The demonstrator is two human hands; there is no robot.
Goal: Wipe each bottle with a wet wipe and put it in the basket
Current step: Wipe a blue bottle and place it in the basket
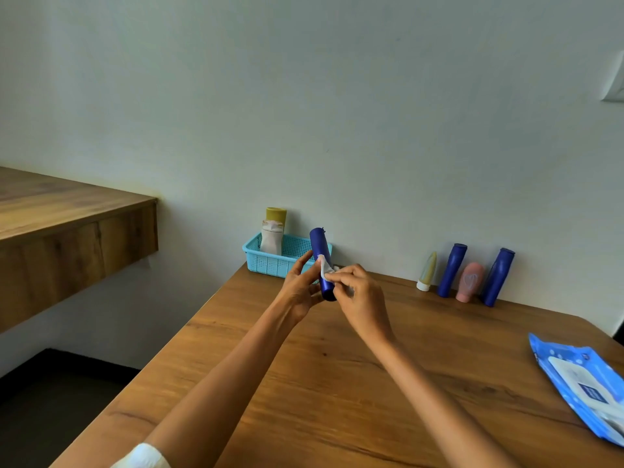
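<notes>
My left hand [300, 285] grips the lower part of a blue bottle [320, 246], held upright above the table in front of the basket. My right hand [358, 298] pinches a white wet wipe [325, 267] and presses it against the bottle's side. The light blue basket [270, 263] stands at the table's far left corner against the wall and holds a white bottle [271, 238] and a yellow-capped bottle [277, 215]. Along the wall to the right stand a small yellowish tube [427, 271], two blue bottles [451, 270] [498, 276] and a pink bottle [470, 282].
A blue pack of wet wipes [584, 383] lies at the table's right edge. The wooden table [320, 383] ends on the left above a dark floor. A second wooden counter [67, 228] juts out at the far left.
</notes>
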